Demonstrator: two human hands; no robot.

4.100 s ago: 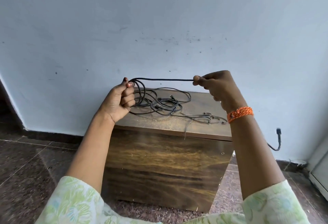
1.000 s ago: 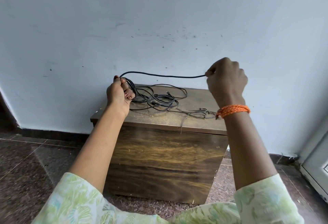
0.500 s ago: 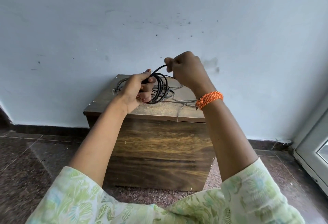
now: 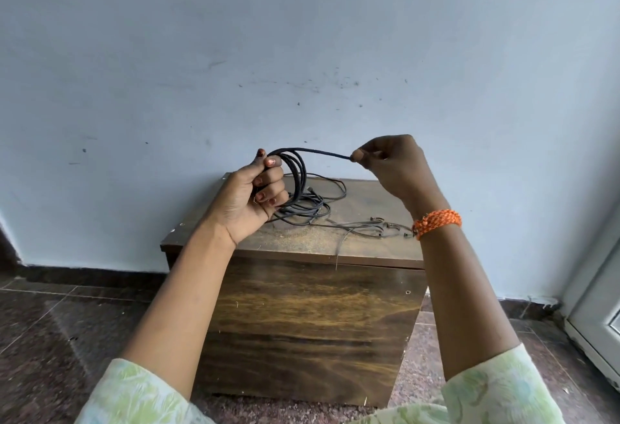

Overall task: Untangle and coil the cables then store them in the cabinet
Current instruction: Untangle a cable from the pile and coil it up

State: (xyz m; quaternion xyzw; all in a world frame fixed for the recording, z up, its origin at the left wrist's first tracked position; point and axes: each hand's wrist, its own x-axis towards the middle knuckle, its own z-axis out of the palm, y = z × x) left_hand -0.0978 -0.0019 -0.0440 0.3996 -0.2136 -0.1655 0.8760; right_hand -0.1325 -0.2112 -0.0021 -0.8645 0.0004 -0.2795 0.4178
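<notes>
Left hand (image 4: 250, 198) raised over wooden cabinet (image 4: 302, 316), fingers curled tight round several loops of black cable (image 4: 297, 175). Free strand stretched rightward to right hand (image 4: 392, 168), pinched between thumb and fingertips. Behind and below loops: tangled dark cables (image 4: 312, 209) on cabinet top, partly hidden by left hand. Thin grey cables (image 4: 365, 225) right of tangle. Orange thread bracelet (image 4: 436, 222) on right wrist. White door frame (image 4: 600, 323) far right.

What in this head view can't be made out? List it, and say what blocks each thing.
- Black cable: the stretch inside the left hand is covered by its curled fingers; its free end is hidden in the right hand.
- Loose cables on the cabinet: how many there are, tangled and partly behind the left hand.
- Thin grey wires: connectors too small; the right wrist covers one end.
- Cabinet door or handle: none discernible.
</notes>
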